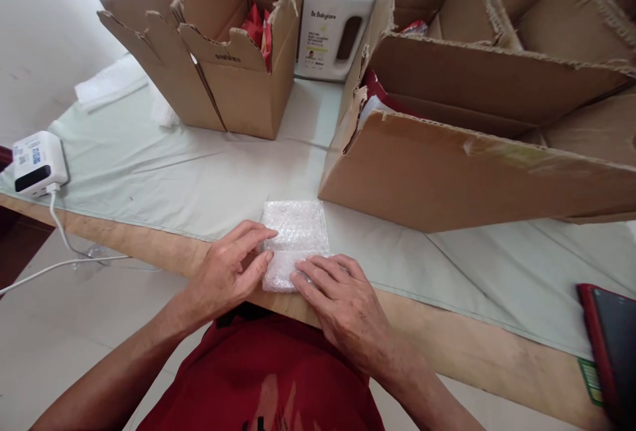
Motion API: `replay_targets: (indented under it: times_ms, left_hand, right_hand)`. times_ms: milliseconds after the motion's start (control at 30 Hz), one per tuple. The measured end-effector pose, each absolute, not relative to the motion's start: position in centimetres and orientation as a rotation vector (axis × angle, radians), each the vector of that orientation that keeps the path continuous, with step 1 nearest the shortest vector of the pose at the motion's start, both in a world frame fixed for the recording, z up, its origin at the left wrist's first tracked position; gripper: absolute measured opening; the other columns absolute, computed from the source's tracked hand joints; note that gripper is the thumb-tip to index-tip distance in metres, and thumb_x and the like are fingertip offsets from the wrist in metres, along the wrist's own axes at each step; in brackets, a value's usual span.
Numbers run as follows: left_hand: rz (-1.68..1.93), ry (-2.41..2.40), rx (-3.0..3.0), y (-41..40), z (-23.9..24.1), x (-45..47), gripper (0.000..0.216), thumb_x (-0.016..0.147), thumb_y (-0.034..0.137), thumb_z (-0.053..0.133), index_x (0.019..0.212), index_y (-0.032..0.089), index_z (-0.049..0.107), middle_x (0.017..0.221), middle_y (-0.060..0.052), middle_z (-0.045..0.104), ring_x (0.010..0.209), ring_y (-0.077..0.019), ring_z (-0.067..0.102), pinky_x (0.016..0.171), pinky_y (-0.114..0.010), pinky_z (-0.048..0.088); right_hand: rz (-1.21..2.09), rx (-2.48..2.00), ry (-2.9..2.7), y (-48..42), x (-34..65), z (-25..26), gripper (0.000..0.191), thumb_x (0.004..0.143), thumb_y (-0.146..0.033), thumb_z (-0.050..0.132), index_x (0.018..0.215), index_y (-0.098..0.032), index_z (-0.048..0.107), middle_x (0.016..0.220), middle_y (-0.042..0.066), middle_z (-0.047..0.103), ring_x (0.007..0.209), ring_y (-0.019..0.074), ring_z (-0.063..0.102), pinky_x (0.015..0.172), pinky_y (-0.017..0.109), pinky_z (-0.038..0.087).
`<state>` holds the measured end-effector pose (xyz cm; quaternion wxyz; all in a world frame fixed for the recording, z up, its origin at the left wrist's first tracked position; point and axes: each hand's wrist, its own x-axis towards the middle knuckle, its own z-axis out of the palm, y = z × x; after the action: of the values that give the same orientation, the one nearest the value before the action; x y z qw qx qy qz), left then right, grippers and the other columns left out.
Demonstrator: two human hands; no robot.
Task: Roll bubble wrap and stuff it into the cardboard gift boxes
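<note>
A small flat packet wrapped in clear bubble wrap (pixel 297 231) lies near the front edge of the table. My left hand (pixel 229 271) rests on its left side, fingers stretched flat over the wrap. My right hand (pixel 339 300) presses its near right corner with flat fingers. Neither hand lifts the packet. What is inside the wrap cannot be seen.
A pale green cloth (pixel 189 173) covers the wooden table. Open cardboard boxes stand behind: one (pixel 238 80) at centre left with red packets inside, a large one (pixel 462 153) at right. A white detergent bottle (pixel 334 20) stands between them. A white charger (pixel 37 163) sits left, a red-edged phone (pixel 613 345) right.
</note>
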<state>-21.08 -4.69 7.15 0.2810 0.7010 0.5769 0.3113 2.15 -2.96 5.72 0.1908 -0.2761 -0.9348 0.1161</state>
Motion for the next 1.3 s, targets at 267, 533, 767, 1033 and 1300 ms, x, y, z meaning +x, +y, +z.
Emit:
replay_targets:
  times_ms: [267,533,767,1033,1300]
  left_hand:
    - [0.635,1.344,1.664,-2.6,7.6,-21.6,0.039,0.099,0.035,0.051,0.13,0.015,0.065,0.105,-0.005,0.074,0.082,-0.0148,0.064,0.074,-0.028,0.054]
    - [0.633,1.429,1.771,-2.5,6.8,-21.5,0.034,0.092,0.027,0.058,0.122,0.016,0.069,0.104,-0.005,0.076,0.072,-0.013,0.062,0.069,-0.027,0.051]
    - [0.797,1.48,1.769,-2.2,5.6,-20.8,0.025,0.091,0.024,0.061,0.113,0.017,0.071,0.092,-0.002,0.071,0.068,-0.0114,0.058,0.063,-0.025,0.048]
    - [1.036,1.537,1.062,-6.0,6.5,-20.1,0.052,0.091,0.037,0.066,0.137,0.019,0.052,0.117,-0.01,0.064,0.095,-0.0191,0.067,0.078,-0.033,0.059]
    - [0.95,1.34,0.901,-6.5,7.6,-17.4,0.089,0.085,0.036,0.071,0.161,0.023,0.025,0.137,-0.01,0.065,0.121,-0.0269,0.064,0.106,-0.04,0.051]
  right_hand:
    - [0.781,-0.855,-2.643,-1.2,1.7,8.6,0.032,0.094,-0.002,0.048,0.11,-0.021,0.068,0.098,0.002,0.075,0.09,0.0188,0.067,0.085,0.034,0.048]
    - [0.198,-1.084,-2.403,-0.3,0.6,7.2,0.014,0.1,-0.016,0.055,0.102,-0.017,0.069,0.1,0.008,0.075,0.091,0.024,0.067,0.082,0.037,0.047]
    - [0.123,-0.928,-2.593,-1.9,1.5,6.3,0.022,0.099,-0.015,0.055,0.119,-0.016,0.065,0.121,0.012,0.072,0.108,0.0285,0.064,0.095,0.045,0.042]
    - [0.492,-1.038,-2.276,-0.2,1.5,6.0,0.02,0.101,-0.015,0.054,0.117,-0.018,0.064,0.11,0.008,0.076,0.097,0.0225,0.07,0.084,0.037,0.049]
    - [1.078,-1.092,-2.082,-2.5,2.5,7.5,0.023,0.1,-0.021,0.057,0.119,-0.029,0.066,0.112,0.001,0.075,0.101,0.0183,0.069,0.092,0.035,0.052]
